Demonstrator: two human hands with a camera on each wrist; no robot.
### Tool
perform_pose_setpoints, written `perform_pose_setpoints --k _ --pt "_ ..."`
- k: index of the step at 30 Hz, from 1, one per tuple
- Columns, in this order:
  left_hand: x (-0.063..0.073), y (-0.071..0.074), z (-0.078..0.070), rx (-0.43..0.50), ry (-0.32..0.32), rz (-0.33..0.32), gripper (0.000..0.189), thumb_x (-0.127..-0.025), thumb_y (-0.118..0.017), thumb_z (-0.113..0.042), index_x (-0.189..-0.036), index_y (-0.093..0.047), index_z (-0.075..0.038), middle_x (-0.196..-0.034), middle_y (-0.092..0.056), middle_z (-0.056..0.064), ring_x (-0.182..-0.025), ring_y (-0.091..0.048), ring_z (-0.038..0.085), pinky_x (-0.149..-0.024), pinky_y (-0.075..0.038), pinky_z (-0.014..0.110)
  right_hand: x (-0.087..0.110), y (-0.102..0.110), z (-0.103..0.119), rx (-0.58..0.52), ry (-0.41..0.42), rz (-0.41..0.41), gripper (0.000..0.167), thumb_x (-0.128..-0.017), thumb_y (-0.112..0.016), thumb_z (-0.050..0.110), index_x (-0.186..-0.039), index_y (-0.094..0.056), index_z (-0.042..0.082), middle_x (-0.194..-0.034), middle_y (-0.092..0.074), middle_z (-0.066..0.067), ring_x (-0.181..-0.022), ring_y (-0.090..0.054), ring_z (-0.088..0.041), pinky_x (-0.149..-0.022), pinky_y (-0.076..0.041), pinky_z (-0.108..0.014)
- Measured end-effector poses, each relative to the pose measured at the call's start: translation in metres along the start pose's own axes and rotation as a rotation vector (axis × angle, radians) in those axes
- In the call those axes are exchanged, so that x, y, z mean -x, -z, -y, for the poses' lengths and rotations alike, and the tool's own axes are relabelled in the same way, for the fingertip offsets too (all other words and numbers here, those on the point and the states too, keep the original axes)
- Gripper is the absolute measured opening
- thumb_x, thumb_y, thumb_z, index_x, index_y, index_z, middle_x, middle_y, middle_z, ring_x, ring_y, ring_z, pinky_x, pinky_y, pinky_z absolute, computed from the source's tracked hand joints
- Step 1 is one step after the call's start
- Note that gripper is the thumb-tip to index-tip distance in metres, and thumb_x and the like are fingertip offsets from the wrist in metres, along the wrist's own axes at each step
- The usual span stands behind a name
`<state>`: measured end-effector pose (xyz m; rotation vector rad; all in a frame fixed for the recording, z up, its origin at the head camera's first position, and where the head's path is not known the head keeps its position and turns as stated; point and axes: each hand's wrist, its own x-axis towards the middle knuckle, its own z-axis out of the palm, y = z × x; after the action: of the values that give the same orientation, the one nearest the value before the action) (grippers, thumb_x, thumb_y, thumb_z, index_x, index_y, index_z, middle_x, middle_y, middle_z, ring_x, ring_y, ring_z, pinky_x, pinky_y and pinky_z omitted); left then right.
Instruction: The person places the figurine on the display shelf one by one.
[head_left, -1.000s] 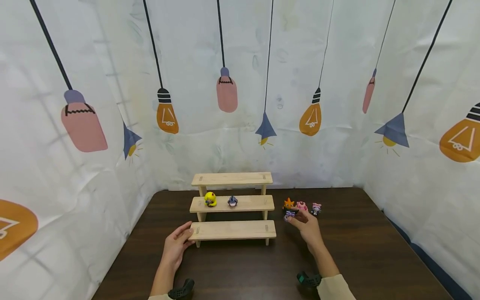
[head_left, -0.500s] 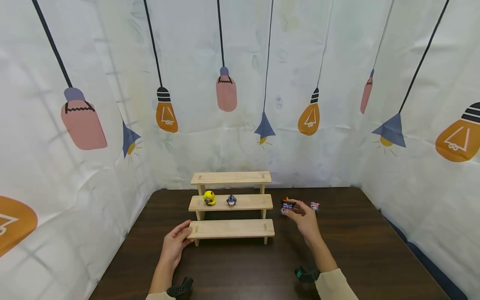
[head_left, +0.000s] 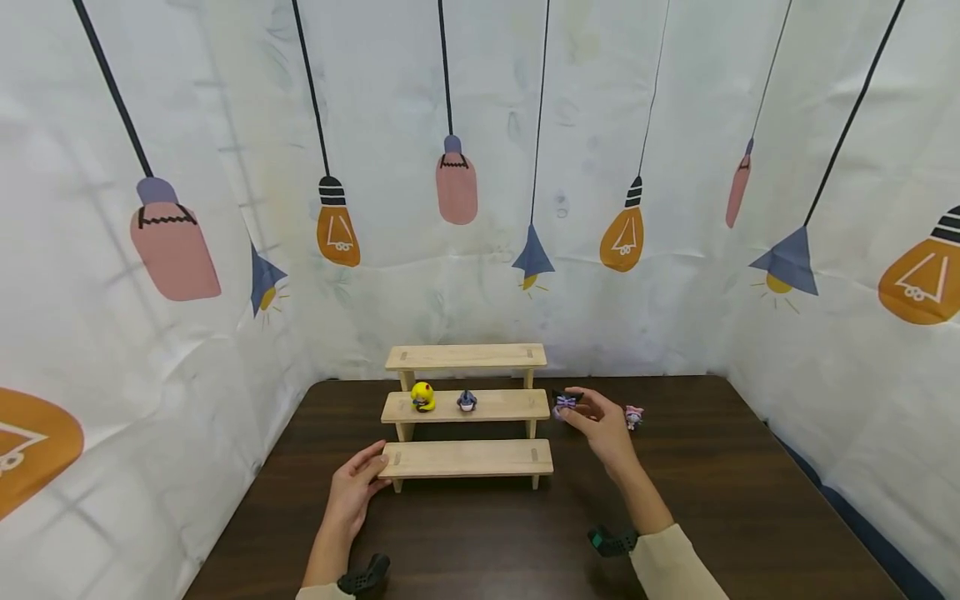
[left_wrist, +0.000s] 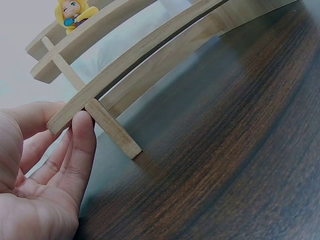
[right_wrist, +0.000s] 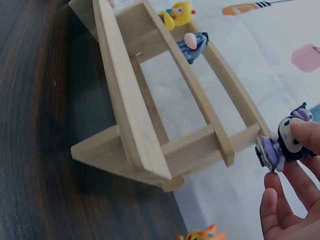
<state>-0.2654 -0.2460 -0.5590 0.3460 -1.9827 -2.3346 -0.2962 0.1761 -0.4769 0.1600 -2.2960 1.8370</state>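
Note:
With thumb and fingers my left hand pinches the left end of the lowest tier of a three-tier wooden display stand; the left wrist view shows the thumb above and a fingertip beneath the plank. My right hand holds a small black-and-purple figurine, raised just right of the middle tier. On that middle tier stand a yellow-haired figurine and a blue-grey donkey figurine; the top and bottom tiers carry nothing.
A pink-and-grey figurine stands on the dark wooden table, right of my right hand. The top of an orange figurine shows at the bottom of the right wrist view. Patterned white cloth walls enclose the table.
My right hand has lifted the black-and-purple figurine and carried it up and left toward the middle tier. It now hides the orange and pink figurines in the head view. The left hand stays put.

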Motion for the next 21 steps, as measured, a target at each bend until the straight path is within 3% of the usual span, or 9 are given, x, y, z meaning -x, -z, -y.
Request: perform_pose_setpoints --k 8,15,21 --pt "-0.001 0.001 -0.004 -0.002 0.003 -0.001 0.055 -0.1 -0.067 -0.019 -0.15 -0.05 -0.002 -0.104 -0.071 -0.012 -0.093 -0.068 0.006 -0.08 -0.06 0.024 -0.009 -0.016 0.011 -0.02 0.018 0.009 0.043 -0.091 -0.08 0.025 -0.131 -0.069 0.017 -0.115 -0.071 -0.014 -0.105 -0.066 -0.024 -0.071 -0.05 -0.03" --pt "0.0 0.002 -0.004 -0.002 0.026 0.005 0.056 -0.101 -0.066 -0.02 -0.151 -0.048 -0.004 -0.103 -0.07 -0.014 -0.093 -0.067 0.005 -0.08 -0.059 0.023 -0.015 -0.031 0.012 -0.039 0.041 0.047 0.039 -0.09 -0.08 0.022 -0.128 -0.07 0.017 -0.112 -0.071 -0.014 -0.1 -0.067 -0.023 -0.077 -0.055 -0.03" --pt "-0.002 0.0 -0.001 0.003 0.029 0.009 0.054 -0.102 -0.064 -0.019 -0.152 -0.048 -0.004 -0.101 -0.071 -0.015 -0.092 -0.067 0.005 -0.08 -0.059 0.023 -0.026 -0.041 0.011 -0.032 0.063 0.085 0.042 -0.091 -0.079 0.022 -0.13 -0.069 0.01 -0.113 -0.071 -0.014 -0.099 -0.069 -0.02 -0.078 -0.058 -0.028"
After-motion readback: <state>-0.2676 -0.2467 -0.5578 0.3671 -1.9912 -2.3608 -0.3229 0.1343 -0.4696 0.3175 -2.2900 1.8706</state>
